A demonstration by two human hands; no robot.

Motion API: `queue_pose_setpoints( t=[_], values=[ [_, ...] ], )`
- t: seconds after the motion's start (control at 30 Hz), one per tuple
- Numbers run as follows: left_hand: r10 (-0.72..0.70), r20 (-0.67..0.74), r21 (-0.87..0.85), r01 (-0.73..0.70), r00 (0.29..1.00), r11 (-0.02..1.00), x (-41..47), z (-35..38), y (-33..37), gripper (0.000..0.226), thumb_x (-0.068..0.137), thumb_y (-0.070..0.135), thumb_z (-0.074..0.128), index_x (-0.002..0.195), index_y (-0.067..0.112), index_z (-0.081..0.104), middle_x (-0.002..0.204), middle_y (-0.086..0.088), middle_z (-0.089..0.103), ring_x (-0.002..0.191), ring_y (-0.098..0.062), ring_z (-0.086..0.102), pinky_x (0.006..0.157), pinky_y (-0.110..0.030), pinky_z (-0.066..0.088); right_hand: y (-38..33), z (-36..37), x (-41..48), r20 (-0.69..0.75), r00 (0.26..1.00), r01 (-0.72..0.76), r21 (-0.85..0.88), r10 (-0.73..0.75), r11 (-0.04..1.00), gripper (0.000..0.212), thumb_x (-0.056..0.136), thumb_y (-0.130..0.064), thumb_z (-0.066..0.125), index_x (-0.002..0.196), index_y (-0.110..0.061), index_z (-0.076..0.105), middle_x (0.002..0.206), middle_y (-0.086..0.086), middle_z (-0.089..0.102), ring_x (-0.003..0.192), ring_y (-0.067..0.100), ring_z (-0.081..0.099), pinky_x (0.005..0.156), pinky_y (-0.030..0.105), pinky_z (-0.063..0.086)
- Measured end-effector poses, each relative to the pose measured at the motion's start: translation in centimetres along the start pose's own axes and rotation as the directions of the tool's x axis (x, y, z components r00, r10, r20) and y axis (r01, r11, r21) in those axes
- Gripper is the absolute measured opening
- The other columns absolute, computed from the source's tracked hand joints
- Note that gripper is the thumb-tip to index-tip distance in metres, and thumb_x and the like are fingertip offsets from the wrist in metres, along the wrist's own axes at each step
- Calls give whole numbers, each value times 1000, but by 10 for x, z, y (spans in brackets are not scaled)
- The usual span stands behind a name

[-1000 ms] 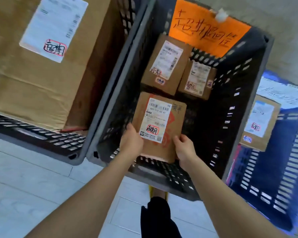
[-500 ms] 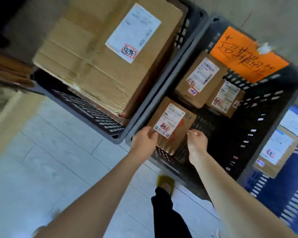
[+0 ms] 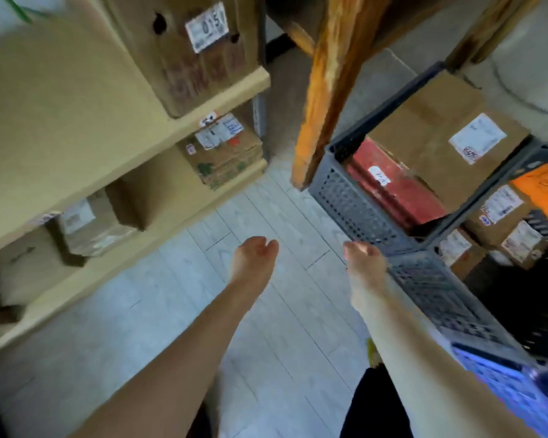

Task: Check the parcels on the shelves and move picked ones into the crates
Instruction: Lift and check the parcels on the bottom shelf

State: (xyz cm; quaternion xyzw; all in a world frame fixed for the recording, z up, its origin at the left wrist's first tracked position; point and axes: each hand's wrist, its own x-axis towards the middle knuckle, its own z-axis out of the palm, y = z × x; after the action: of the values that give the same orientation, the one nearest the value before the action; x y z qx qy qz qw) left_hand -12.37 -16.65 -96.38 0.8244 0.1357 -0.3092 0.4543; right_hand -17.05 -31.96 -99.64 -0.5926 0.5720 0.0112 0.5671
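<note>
Parcels (image 3: 92,229) are waiting on the shelf (image 3: 241,93); others are lying in the crates (image 3: 355,207). Left hand (image 3: 255,256) and right hand (image 3: 363,257) are hanging loose and empty, probably ready for the next check.

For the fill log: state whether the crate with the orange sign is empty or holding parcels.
Holding parcels: three labelled brown boxes show inside the crate.
</note>
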Motion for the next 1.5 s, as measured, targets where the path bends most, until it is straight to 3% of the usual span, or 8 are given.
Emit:
queue_pose_setpoints(
  t=[0.37,0.5,0.67,0.77,0.9,1.07,1.4,1.5],
  values=[
    [-99,-404,85,145,910,986,102,-199,-211,30,90,24,47,90,-5,57,85,-30,55,83,-42,55,66,-40,45,90,292,-82,495,857,188,-44,-142,981,14,82,-10,55,73,-15,46,72,-7,46,63,5,43,60,17,34],
    [-26,-647,19,50,762,999,165,-225,-272,43,91,29,51,127,4,49,125,-22,56,115,-36,52,93,-36,42,125,383,-53,547,799,304,-9,-250,953,10,85,-21,60,83,-15,52,73,-12,50,70,6,49,58,14,37],
    [84,-832,15,-128,549,992,235,-264,-324,32,90,26,51,104,-3,53,99,-25,61,84,-35,55,67,-34,40,135,479,-26,663,633,473,78,-400,878,34,85,-46,58,106,-20,56,116,0,56,102,15,51,84,24,35],
    [-1,-798,-161,-213,602,964,266,-275,-343,38,90,35,50,105,2,57,96,-14,64,84,-29,58,65,-28,41,134,517,-18,754,525,525,76,-394,847,63,84,-53,55,133,-16,43,112,-8,50,99,10,48,86,28,33],
    [-78,-665,-482,-347,743,805,280,-275,-359,19,87,34,54,91,16,56,88,-3,63,84,-22,61,74,-34,50,142,532,-6,774,436,582,147,-459,800,18,89,-42,52,102,-29,53,81,-23,48,70,-9,42,61,14,33],
    [-64,-676,-537,-431,734,725,266,-264,-373,28,62,34,54,84,18,51,96,-8,58,89,-24,55,79,-39,45,160,517,-7,708,400,631,249,-582,735,12,91,-27,50,93,-30,39,76,-28,40,59,-18,41,48,-7,30],
    [-41,-686,-551,-482,726,681,265,-260,-378,26,57,29,52,80,18,47,84,-4,52,85,-23,49,78,-36,41,167,515,-8,637,391,701,262,-664,663,7,88,-19,49,87,-13,49,73,-8,50,66,4,44,49,4,33],
    [8,-680,-523,-493,733,696,267,-261,-381,51,61,34,55,109,14,52,97,-2,58,93,-20,54,83,-35,44,166,514,-6,636,406,683,266,-656,680,11,86,-18,51,77,-15,46,68,-6,46,60,4,42,44,6,31]
  ],
)
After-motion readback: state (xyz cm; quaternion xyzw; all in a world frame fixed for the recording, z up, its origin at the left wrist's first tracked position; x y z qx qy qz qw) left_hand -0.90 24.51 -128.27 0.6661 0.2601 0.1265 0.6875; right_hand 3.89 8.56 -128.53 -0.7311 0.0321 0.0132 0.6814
